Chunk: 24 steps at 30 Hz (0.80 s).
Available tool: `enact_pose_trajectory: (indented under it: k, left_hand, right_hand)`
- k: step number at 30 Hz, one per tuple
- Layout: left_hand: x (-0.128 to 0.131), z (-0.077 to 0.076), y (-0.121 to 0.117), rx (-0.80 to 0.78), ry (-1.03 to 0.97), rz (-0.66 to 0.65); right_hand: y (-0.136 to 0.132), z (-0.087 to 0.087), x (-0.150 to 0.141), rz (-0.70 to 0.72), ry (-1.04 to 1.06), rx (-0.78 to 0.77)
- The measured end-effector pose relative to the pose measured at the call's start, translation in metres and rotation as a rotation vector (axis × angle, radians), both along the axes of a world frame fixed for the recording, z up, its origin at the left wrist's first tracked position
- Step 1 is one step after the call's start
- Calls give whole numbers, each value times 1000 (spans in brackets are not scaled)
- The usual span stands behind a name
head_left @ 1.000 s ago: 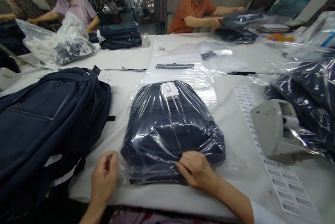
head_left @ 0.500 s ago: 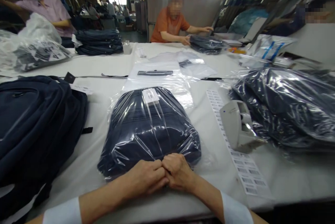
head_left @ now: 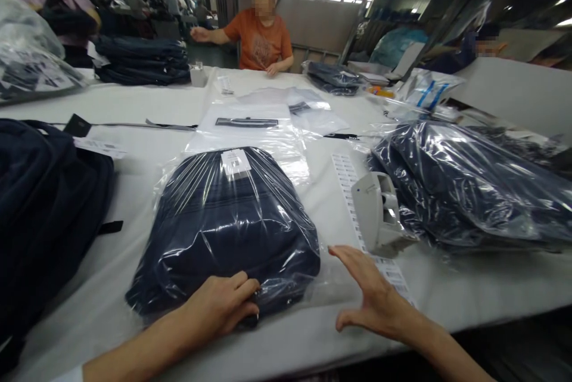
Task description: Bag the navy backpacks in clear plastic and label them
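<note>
A navy backpack sealed in a clear plastic bag lies on the white table right in front of me, a white label on its far end. My left hand is curled against the bag's near edge, fingers pressed on the plastic. Beside the bag's right corner my right hand hovers open with fingers stretched out, holding nothing, just over the loose plastic flap and the strip of barcode labels.
A bare navy backpack lies at the left. A grey label dispenser and a pile of bagged backpacks sit at the right. Empty plastic bags lie beyond. A person in an orange shirt works across the table.
My hands, pressed together at the bag's near edge, have parted: the right hand moved off to the right and opened, the left stayed on the bag. The view shifted right.
</note>
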<state>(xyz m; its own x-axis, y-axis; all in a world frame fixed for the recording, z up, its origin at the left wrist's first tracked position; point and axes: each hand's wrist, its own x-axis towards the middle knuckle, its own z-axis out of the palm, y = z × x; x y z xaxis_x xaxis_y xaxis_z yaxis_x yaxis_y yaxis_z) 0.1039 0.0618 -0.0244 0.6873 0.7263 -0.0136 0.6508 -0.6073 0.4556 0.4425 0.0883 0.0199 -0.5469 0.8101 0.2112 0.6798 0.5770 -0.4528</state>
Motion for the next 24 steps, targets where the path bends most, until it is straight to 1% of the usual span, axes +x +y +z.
enact_pose_trajectory:
  k: [1, 3, 6, 7, 9, 11, 13, 17, 19, 22, 24]
  left_hand:
    - [0, -1, 0, -3, 10, -3]
    - [-1, -3, -1, 6, 39, -8]
    - [-3, -4, -3, 78, 91, 2]
    - [-4, -4, -4, 112, 108, -11]
    - [-7, -3, -6, 168, 120, -70]
    - [-8, -3, -7, 184, 118, -130]
    - [-6, -4, -7, 181, 126, -143]
    - [2, -11, -8, 192, 208, -98]
    - [6, -13, -8, 198, 260, -71]
    - [8, -15, -9, 206, 305, -61]
    - [9, -16, -9, 211, 316, -65]
  right_hand:
    - [-3, -6, 0, -32, 40, -13]
    - [-6, -16, -3, -78, 159, -100]
    - [-6, -20, -7, -96, 340, -314]
    - [-5, -21, -7, -123, 378, -377]
    - [-3, -25, -8, -214, 415, -481]
    - [1, -33, -10, -322, 439, -557]
    - [5, -43, -13, -404, 450, -600]
    - [12, -60, -18, -530, 391, -601]
    - [14, -63, -18, -574, 399, -624]
    - [16, -63, -17, -625, 430, -666]
    - [18, -62, -16, -625, 430, -678]
